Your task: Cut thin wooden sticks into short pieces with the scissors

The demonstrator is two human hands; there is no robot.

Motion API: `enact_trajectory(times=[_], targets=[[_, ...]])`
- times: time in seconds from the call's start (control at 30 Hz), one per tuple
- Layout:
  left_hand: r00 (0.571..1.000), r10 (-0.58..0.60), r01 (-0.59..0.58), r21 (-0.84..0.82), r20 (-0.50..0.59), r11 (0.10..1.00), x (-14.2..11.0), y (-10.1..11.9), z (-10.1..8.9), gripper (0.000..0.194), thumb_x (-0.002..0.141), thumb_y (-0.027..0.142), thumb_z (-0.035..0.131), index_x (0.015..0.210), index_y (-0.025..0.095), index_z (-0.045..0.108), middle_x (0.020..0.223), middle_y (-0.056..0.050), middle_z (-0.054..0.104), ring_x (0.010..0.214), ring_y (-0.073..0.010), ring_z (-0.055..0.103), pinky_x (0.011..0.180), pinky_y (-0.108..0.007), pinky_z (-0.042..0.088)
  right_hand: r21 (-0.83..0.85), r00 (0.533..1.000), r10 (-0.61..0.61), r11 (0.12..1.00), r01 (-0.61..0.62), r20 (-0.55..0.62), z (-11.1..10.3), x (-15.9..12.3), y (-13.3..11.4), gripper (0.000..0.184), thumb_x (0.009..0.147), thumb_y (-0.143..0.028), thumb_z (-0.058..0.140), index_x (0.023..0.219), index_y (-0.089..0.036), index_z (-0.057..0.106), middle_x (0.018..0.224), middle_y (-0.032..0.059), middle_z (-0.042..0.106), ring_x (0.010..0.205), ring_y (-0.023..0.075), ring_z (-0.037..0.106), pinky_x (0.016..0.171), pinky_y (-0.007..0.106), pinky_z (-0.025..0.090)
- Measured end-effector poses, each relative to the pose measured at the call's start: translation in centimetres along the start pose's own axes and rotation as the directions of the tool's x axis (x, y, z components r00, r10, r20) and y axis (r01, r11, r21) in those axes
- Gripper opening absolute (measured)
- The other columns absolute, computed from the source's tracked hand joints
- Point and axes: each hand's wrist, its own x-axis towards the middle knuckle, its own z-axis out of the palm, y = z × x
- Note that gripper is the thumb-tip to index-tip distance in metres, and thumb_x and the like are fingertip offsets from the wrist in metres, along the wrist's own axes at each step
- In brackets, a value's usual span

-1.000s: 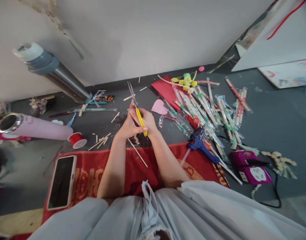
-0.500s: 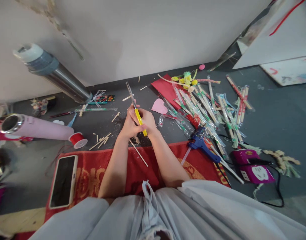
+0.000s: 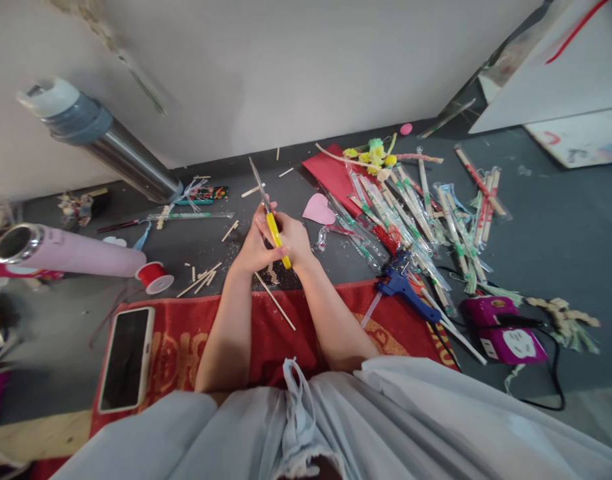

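My right hand (image 3: 296,239) is closed round the yellow handles of a pair of scissors (image 3: 275,231), whose metal blades point up and away toward the wall. Against it sits my left hand (image 3: 251,248), fingers curled in and thumb reaching across by the handles; what it grips is hidden. A short pale stick (image 3: 253,190) shows just behind the blades, and I cannot tell if it is held or lying on the table. Below my hands a longer thin stick (image 3: 276,301) lies partly on the red towel (image 3: 186,360). Cut stick pieces (image 3: 202,279) lie to the left.
At left stand a steel flask (image 3: 131,157), a pink bottle (image 3: 91,250) lying over, a red thread spool (image 3: 155,277) and a phone (image 3: 127,360). Rightward are a pink paper heart (image 3: 319,209), wrapped sticks (image 3: 406,207), a blue glue gun (image 3: 403,290) and a purple power strip (image 3: 506,330).
The scissor blades stood slightly apart before and now look closed together. Both hands keep nearly the same place, and the view has shifted slightly.
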Motion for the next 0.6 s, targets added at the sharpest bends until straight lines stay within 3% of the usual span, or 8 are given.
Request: enact_trajectory(times=[0.17,0.33,0.43,0.6], targets=[[0.999,0.005,-0.003,-0.037,0.039,0.999,0.0,0.4,-1.0,0.111,0.058,0.074,0.074,0.148,0.025,0.031,0.152,-0.018,0.04,0.142,-0.0353,0.039,0.115,-0.048,0.038,-0.018,1.0,-0.002,1.0,0.002,0.011,-0.2,-0.1,-0.2,0.05,0.088,-0.066,0.044,0.095,-0.02,0.063,0.092,0.0088,0.072,0.086,0.0255,0.069,0.075,0.034,0.05],[0.979,0.058,-0.068,-0.045,-0.196,0.997,0.3,0.6,-1.7,0.074,0.074,0.065,0.068,0.136,0.029,0.048,0.14,-0.012,0.055,0.124,-0.0267,0.058,0.1,-0.038,0.052,-0.077,1.0,-0.015,0.997,0.015,0.005,-0.3,0.0,-0.1,0.049,0.088,-0.065,0.047,0.096,-0.019,0.061,0.096,0.0105,0.072,0.089,0.0252,0.069,0.077,0.033,0.05],[0.923,0.073,-0.091,-0.03,-0.379,0.995,0.6,1.2,-2.1,0.055,0.081,0.06,0.065,0.124,0.026,0.059,0.119,-0.009,0.066,0.108,-0.0205,0.066,0.091,-0.033,0.056,-0.126,1.0,-0.005,0.992,0.003,-0.01,-0.3,-0.1,-0.3,0.052,0.086,-0.068,0.047,0.095,-0.018,0.061,0.094,0.0119,0.072,0.088,0.0268,0.069,0.078,0.035,0.05],[0.761,0.114,-0.096,0.063,-0.639,0.993,0.7,2.3,-2.6,0.04,0.081,0.054,0.068,0.103,0.021,0.068,0.092,-0.004,0.07,0.079,-0.0127,0.069,0.073,-0.026,0.056,-0.155,0.999,-0.034,0.987,0.031,-0.017,-0.2,-0.3,-0.3,0.056,0.085,-0.07,0.046,0.102,-0.018,0.061,0.096,0.0106,0.071,0.09,0.026,0.069,0.082,0.037,0.051]])
